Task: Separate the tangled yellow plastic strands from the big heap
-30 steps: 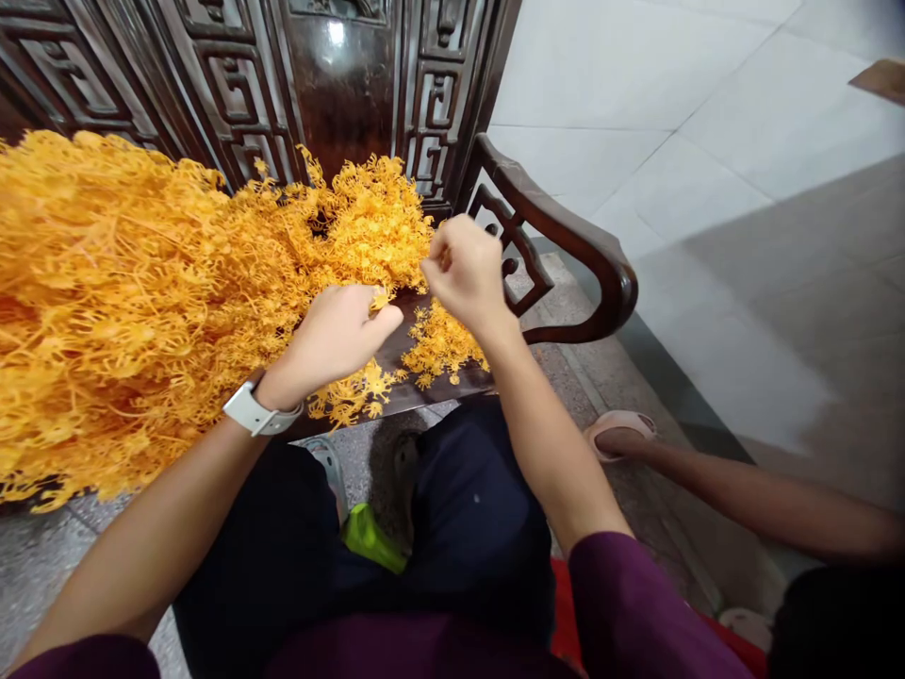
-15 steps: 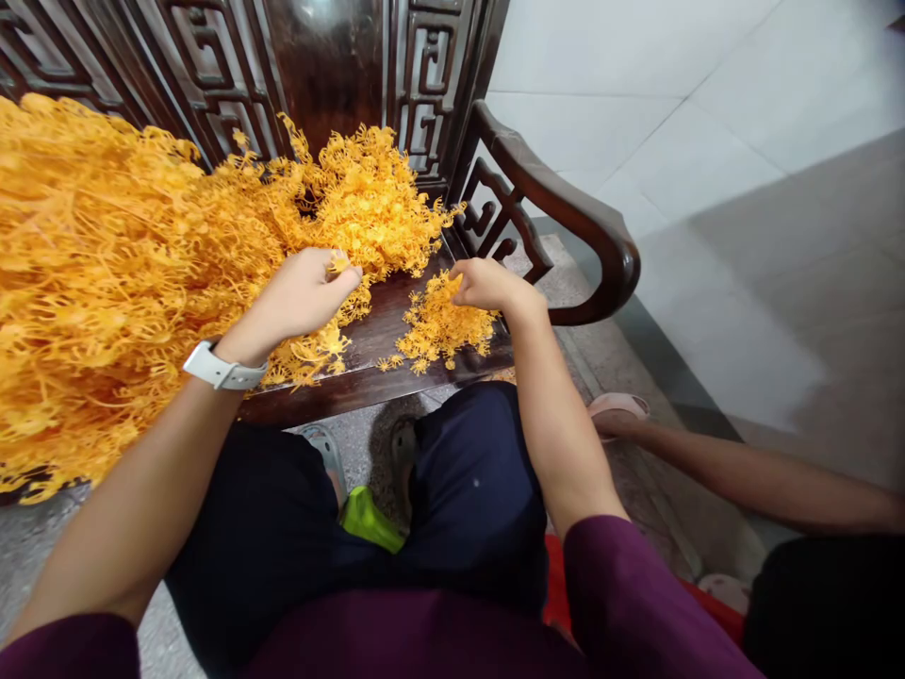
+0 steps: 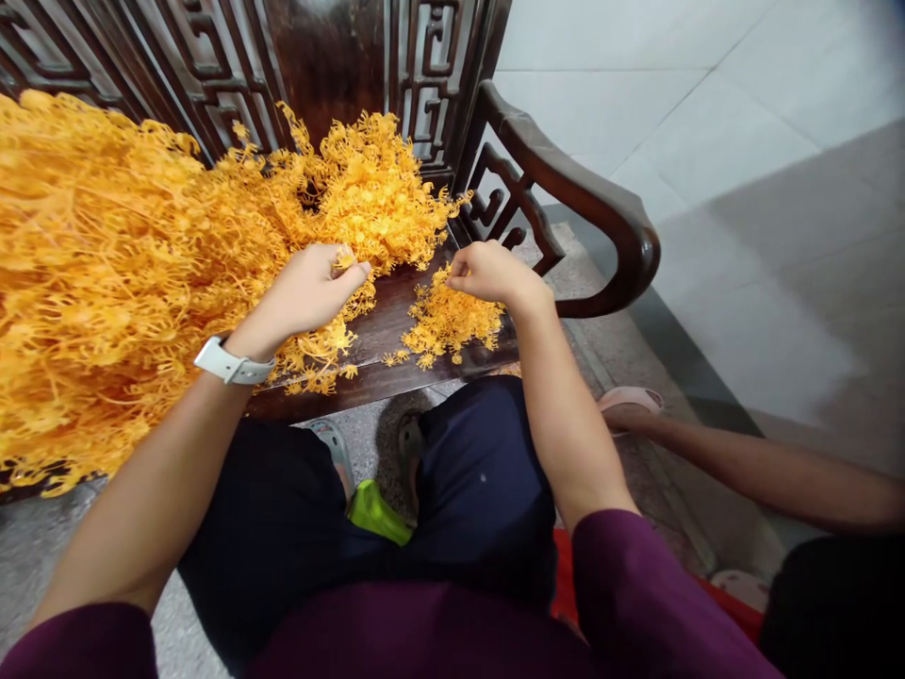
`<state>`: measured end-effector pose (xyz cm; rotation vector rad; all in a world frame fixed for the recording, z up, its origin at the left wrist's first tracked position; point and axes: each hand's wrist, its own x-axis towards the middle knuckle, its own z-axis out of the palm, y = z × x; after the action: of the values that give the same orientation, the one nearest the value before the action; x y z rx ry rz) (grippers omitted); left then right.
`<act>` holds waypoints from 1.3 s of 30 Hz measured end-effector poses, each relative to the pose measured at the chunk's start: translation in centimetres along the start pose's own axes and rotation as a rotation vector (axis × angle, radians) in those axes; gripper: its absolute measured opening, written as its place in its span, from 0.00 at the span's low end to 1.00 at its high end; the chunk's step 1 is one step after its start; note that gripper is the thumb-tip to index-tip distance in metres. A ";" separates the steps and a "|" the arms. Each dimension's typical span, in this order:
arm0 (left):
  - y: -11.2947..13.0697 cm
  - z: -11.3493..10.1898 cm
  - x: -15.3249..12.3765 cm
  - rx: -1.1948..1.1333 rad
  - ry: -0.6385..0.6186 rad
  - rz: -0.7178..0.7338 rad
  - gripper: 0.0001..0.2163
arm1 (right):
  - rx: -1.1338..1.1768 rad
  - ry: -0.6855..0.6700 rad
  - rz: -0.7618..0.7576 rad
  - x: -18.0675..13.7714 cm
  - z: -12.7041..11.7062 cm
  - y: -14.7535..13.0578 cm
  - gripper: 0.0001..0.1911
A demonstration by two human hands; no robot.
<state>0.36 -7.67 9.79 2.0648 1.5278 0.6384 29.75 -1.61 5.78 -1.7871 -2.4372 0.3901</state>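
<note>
A big heap of orange plastic sprigs (image 3: 127,245) covers the dark wooden bench seat (image 3: 386,330). My left hand (image 3: 307,288), with a white watch (image 3: 230,363) on the wrist, is pinched on an orange sprig at the heap's front edge. My right hand (image 3: 491,273) is closed, fingers down, on top of a small separate pile of orange pieces (image 3: 449,325) near the seat's right end; what it grips is hidden.
The bench has a carved back (image 3: 233,57) and a curved armrest (image 3: 580,203) right of my right hand. Another person's leg (image 3: 749,471) and pink sandal (image 3: 629,401) stretch across the floor at right. A green object (image 3: 374,514) lies between my knees.
My right hand came down from in front of the armrest to the small pile. My left hand shifted slightly up and left along the heap. The camera tilted a little.
</note>
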 end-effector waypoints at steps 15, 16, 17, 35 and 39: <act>-0.3 -0.1 -0.1 -0.015 0.010 0.026 0.20 | -0.280 -0.689 -0.435 0.4 7.4 -12.7 0.15; -0.3 -0.1 -0.1 -0.014 0.013 0.025 0.20 | -0.294 -0.699 -0.421 0.6 7.6 -12.7 0.15; -0.3 -0.2 -0.2 -0.011 0.019 0.023 0.20 | -0.308 -0.706 -0.399 0.9 7.8 -12.6 0.15; -1.4 -0.2 0.1 -0.205 -0.020 0.119 0.19 | -0.050 -0.737 -0.343 1.6 4.0 -5.9 0.12; -1.9 -0.3 0.4 -0.385 -0.034 0.121 0.19 | 0.520 -0.509 -0.462 0.6 2.4 -5.0 0.15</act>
<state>-1.09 -6.77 8.90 1.8686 1.1599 0.8632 24.42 -2.84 4.75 -0.9598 -2.5916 1.3988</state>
